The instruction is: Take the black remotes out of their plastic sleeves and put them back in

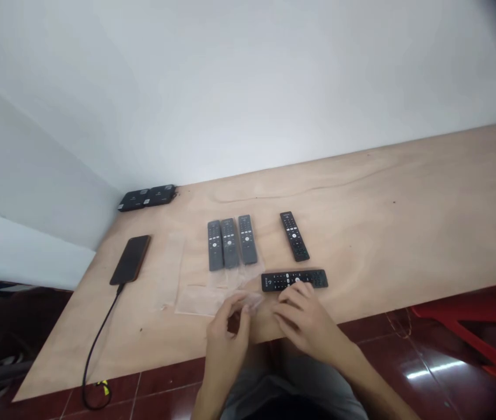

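My left hand [228,329] pinches the open end of a clear plastic bag [202,299] lying flat near the table's front edge. To its right my right hand [303,318] has its fingers bent but apart, with nothing visible in them. Its knuckles overlap the lower edge of a black remote control [274,281] that lies sideways; whether they touch it I cannot tell. Another black remote control [294,236] lies farther back, slightly slanted. Left of it, three remote controls [229,244] in clear plastic bags lie side by side, looking greyer through the film.
Another clear bag [170,271] lies left of the bagged remotes. A phone [130,260] with a black cable [99,338] rests at the left, the cable hanging over the front edge. Two black boxes [159,195] sit in the back left corner by the wall. A red chair [471,315] stands at the right.
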A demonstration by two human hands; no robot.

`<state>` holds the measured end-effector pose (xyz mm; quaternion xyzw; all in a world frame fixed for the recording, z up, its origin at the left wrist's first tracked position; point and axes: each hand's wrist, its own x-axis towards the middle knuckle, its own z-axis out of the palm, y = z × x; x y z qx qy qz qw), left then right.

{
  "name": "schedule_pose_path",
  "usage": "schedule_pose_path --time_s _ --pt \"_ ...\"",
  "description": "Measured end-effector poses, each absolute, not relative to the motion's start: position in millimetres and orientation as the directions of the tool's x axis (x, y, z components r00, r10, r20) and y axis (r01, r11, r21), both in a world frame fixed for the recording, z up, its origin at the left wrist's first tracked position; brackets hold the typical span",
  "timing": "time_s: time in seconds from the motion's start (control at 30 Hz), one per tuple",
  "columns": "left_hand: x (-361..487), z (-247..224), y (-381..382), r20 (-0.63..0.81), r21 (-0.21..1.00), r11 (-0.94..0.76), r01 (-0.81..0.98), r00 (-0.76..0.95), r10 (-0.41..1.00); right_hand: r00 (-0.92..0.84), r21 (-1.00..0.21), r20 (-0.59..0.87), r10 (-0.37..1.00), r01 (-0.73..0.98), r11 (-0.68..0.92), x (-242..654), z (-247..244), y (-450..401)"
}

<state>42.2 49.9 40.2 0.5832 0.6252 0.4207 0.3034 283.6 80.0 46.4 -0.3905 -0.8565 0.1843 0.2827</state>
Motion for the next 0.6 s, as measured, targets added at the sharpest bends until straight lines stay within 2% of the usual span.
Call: schedule_pose_path --time_s 0.1,0.2,0.6 --pt "41.1 36.6 48.4 0.099 0.880 -0.037 0.474 -0.108 0.989 -0.586 -0.527 0.268 0.765 0.575 0.626 261.3 51.9 77.0" --pt "41.4 35.2 47.5 0.152 0.860 -0.080 0.504 -0.104 0.983 -0.604 -0.504 0.223 0.765 0.600 0.621 253.8 56.6 79.4" --pt "39.1 36.4 46.6 0.311 0.776 -0.250 0.579 -0.006 0.950 -0.656 -0.512 0.185 0.731 0.571 0.642 260.2 57.5 80.9"
